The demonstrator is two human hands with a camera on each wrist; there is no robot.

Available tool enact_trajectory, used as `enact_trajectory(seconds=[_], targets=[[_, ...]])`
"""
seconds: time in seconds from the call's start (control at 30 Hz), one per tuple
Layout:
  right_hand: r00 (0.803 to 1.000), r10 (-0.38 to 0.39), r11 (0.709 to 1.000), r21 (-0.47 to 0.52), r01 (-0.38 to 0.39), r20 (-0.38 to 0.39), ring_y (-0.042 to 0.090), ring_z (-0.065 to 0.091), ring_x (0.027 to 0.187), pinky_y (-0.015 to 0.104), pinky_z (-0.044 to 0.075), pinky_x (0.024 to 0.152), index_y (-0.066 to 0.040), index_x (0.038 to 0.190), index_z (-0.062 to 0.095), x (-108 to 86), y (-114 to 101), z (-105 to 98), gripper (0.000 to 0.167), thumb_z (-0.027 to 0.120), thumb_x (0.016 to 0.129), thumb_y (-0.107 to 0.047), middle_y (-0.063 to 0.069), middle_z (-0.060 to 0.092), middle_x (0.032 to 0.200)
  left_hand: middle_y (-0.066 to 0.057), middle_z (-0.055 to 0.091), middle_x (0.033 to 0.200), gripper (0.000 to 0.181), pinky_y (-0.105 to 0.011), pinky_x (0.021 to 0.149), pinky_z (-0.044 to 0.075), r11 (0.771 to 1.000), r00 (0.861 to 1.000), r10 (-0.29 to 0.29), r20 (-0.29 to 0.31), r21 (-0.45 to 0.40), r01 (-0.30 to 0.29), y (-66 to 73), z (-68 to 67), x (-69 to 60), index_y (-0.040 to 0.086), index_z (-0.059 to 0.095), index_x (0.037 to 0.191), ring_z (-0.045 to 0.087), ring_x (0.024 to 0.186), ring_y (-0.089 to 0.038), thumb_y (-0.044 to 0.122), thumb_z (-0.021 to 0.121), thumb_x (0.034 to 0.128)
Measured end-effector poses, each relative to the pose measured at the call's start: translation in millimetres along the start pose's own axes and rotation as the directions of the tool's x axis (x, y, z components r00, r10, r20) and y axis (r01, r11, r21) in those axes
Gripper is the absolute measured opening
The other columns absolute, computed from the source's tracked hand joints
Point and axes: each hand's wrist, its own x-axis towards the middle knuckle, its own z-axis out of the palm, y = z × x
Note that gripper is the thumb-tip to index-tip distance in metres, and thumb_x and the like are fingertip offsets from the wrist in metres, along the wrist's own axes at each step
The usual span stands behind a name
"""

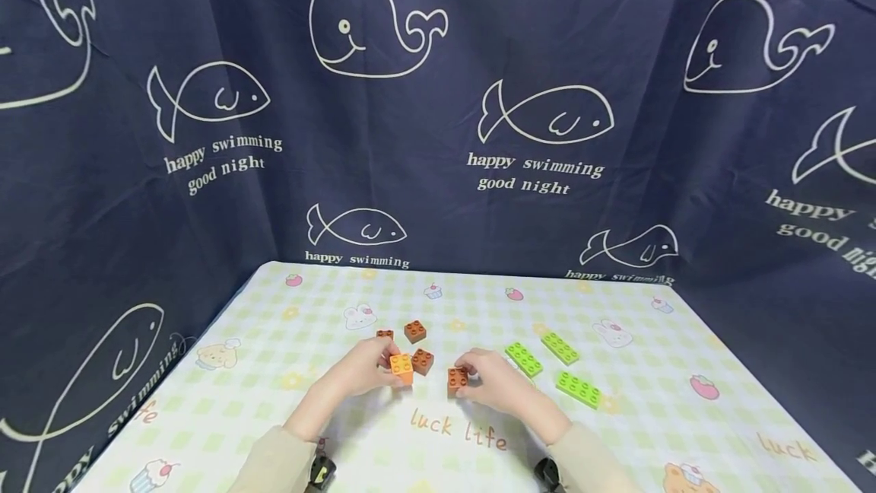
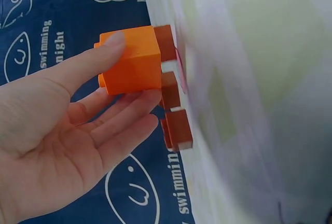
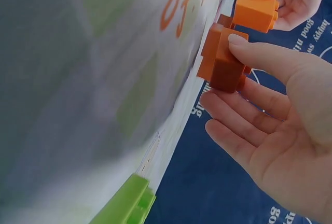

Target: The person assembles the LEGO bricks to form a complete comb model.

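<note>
My left hand [image 1: 361,368] pinches an orange block [image 1: 401,368] between thumb and fingers; in the left wrist view the orange block [image 2: 132,60] is gripped at its side by the left hand [image 2: 78,125]. To its right, my right hand [image 1: 494,379] holds a brown brick [image 1: 457,380] with studs up. The right wrist view shows the thumb of the right hand [image 3: 275,105] on that brown brick [image 3: 228,60]. Brown bricks [image 1: 415,331] [image 1: 422,361] [image 1: 385,334] lie beside and behind the left hand, one partly hidden by it. A gap separates the two held pieces.
Several green bricks lie right of the right hand: one [image 1: 523,359] nearest it, one [image 1: 560,348] farther back and one [image 1: 578,389] nearer the front. The patterned tablecloth [image 1: 438,470] covers the table, and a dark blue curtain [image 1: 424,135] hangs behind.
</note>
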Motion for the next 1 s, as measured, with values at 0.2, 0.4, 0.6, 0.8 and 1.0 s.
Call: enact_trajectory(seconds=[0.2, 0.4, 0.6, 0.8, 1.0], targets=[[0.999, -0.017, 1.0, -0.004, 0.017, -0.049, 0.022, 0.062, 0.09, 0.036, 0.054, 0.08, -0.002, 0.105, 0.064, -5.2, 6.5, -4.7, 0.034, 0.076, 0.076, -0.016, 0.005, 0.064, 0.099, -0.001, 0.063, 0.087, 0.03, -0.027, 0.071, 0.051, 0.996, 0.996, 0.086, 0.018, -0.008, -0.086, 6.9, 5.0, 3.8, 0.005, 0.061, 0.094, 0.06, 0.08, -0.016, 0.015, 0.079, 0.0729], [0.998, 0.01, 1.0, -0.011, -0.011, -0.058, 0.019, 0.06, 0.09, 0.037, 0.052, 0.081, -0.006, 0.103, 0.065, -11.0, 12.7, -7.8, 0.031, 0.076, 0.076, -0.018, 0.0, 0.063, 0.095, -0.004, 0.065, 0.091, 0.036, -0.023, 0.071, 0.052, 0.994, 0.994, 0.103, 0.023, 0.019, -0.103, 12.4, 12.4, 7.8, 0.002, 0.061, 0.099, 0.061, 0.08, -0.015, 0.018, 0.079, 0.0727], [0.996, 0.062, 0.998, -0.003, -0.063, -0.071, 0.017, 0.058, 0.089, 0.037, 0.052, 0.08, -0.007, 0.103, 0.065, -17.9, 15.4, -11.8, 0.03, 0.075, 0.077, -0.019, -0.001, 0.062, 0.093, -0.006, 0.065, 0.094, 0.038, -0.026, 0.071, 0.051, 0.995, 0.995, 0.093, 0.037, 0.019, -0.093, 21.0, 17.9, 12.1, 0.001, 0.063, 0.104, 0.059, 0.081, -0.015, 0.019, 0.078, 0.0735], [0.993, 0.08, 0.996, -0.024, -0.083, -0.085, 0.017, 0.058, 0.089, 0.038, 0.052, 0.08, -0.005, 0.105, 0.065, -22.8, 18.8, -13.0, 0.031, 0.075, 0.078, -0.018, 0.001, 0.062, 0.094, -0.002, 0.065, 0.088, 0.033, -0.024, 0.07, 0.051, 0.997, 0.995, 0.081, 0.059, -0.002, -0.081, 28.3, 22.3, 16.8, 0.004, 0.063, 0.101, 0.06, 0.079, -0.013, 0.016, 0.078, 0.0741], [0.987, 0.123, 0.992, 0.013, -0.122, -0.108, 0.021, 0.06, 0.096, 0.042, 0.051, 0.087, -0.003, 0.11, 0.063, -26.4, 24.5, -14.8, 0.037, 0.074, 0.078, -0.017, 0.005, 0.063, 0.101, 0.001, 0.065, 0.086, 0.031, -0.022, 0.07, 0.051, 0.997, 0.994, 0.077, 0.074, -0.023, -0.076, 31.9, 28.8, 21.4, 0.007, 0.063, 0.099, 0.061, 0.079, -0.013, 0.018, 0.078, 0.0747]])
